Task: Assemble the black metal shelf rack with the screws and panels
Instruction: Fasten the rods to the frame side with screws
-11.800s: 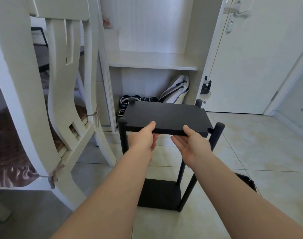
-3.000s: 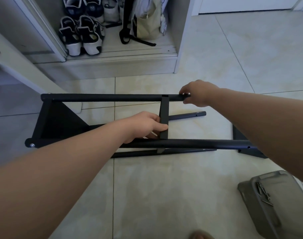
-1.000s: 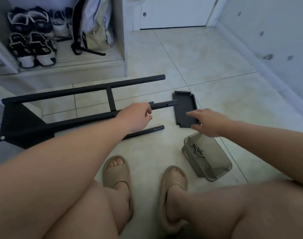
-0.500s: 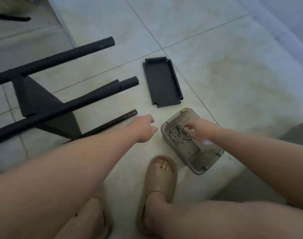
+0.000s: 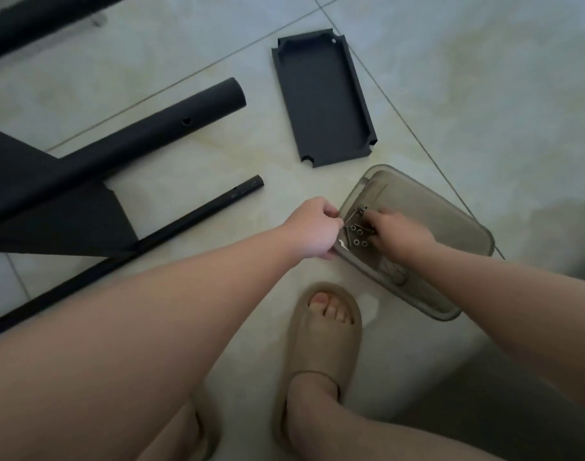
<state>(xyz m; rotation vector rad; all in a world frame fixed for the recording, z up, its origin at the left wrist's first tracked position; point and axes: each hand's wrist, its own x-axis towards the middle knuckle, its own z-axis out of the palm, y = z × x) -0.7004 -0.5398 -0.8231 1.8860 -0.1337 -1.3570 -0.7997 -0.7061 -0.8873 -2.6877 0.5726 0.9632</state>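
Screws [image 5: 357, 237] in grey tray [image 5: 447, 224], right hand [image 5: 397, 232] fingers pinching them, left hand [image 5: 312, 232] fingers clamped on tray rim

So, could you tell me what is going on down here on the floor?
A person is crouched over the tiles, putting a black rack together. Their left hand grips the near rim of a translucent tray, and their right hand is inside it, fingers among the screws; whether one is pinched yet cannot be seen. A loose black panel lies untouched beyond the tray, and the partly built frame lies on its side to the left.
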